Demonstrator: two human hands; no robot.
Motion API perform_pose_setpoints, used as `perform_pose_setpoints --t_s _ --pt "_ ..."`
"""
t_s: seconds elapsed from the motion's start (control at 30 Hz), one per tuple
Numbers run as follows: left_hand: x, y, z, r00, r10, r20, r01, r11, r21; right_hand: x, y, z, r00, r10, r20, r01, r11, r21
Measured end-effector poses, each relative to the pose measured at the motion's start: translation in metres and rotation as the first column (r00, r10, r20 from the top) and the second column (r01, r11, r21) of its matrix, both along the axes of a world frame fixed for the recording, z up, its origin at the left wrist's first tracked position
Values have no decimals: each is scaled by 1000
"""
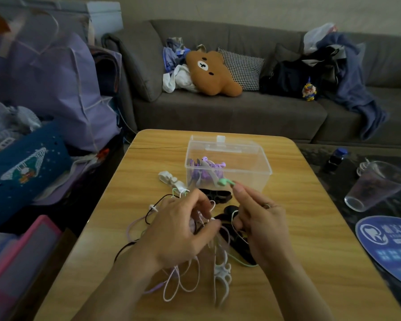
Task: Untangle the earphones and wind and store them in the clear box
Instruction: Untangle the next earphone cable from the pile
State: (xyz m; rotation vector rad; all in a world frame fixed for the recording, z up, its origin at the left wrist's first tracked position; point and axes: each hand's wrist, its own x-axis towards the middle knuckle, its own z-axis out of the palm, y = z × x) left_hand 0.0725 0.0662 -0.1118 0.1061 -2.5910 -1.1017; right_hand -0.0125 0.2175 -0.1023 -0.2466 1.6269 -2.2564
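Earphones (190, 258): tangled white, lilac, green cords

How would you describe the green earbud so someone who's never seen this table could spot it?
Start at the wooden table and find the clear box near its far edge. Just in front of the box, the right hand pinches the green earbud. It is the only mint-green bud; those inside the box are purple.

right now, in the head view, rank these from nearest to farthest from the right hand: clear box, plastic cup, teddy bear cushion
From the right hand:
1. clear box, just beyond the fingertips on the table.
2. plastic cup, off to the right on the dark side surface.
3. teddy bear cushion, far back on the sofa.
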Motion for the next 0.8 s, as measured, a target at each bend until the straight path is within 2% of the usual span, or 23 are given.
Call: perform_pose_setpoints --t_s 0.07,0.13,0.2,0.27,0.33,0.4,0.5,0.67,0.73,0.8 --pt "2 0 1 991 26 131 -9 992 -123 -4 5 0 999 -23 34 25 999 -38" --pt "3 -4 -1 947 93 307 20 938 -346 -12 12 -1 998 -58 1 58 998 29" --pt "3 -10 -5 914 192 356 27 850 -526 -24 22 -1 982 -75 -172 124 949 290" --pt "3 -16 -8 898 302 321 -42 783 -620 -31 27 -2 908 89 -410 196 773 603" --pt "2 -22 -10 890 380 253 -155 773 -615 -29 25 -6 835 308 -456 191 614 765" --pt "0 -30 -11 873 437 214 -256 787 -561 -23 18 -13 771 448 -452 188 519 834" --pt "-1 -46 -11 827 523 207 -392 800 -455 -16 9 -16 702 544 -459 207 461 863" --pt "2 -73 -8 712 661 237 -548 734 -402 -10 9 -10 653 643 -400 235 330 914" --pt "2 -74 -8 707 669 230 -569 731 -378 -7 5 -8 642 637 -425 285 317 905" --pt "2 -68 -7 746 627 223 -552 770 -319 -5 -2 -7 614 628 -477 346 329 879"
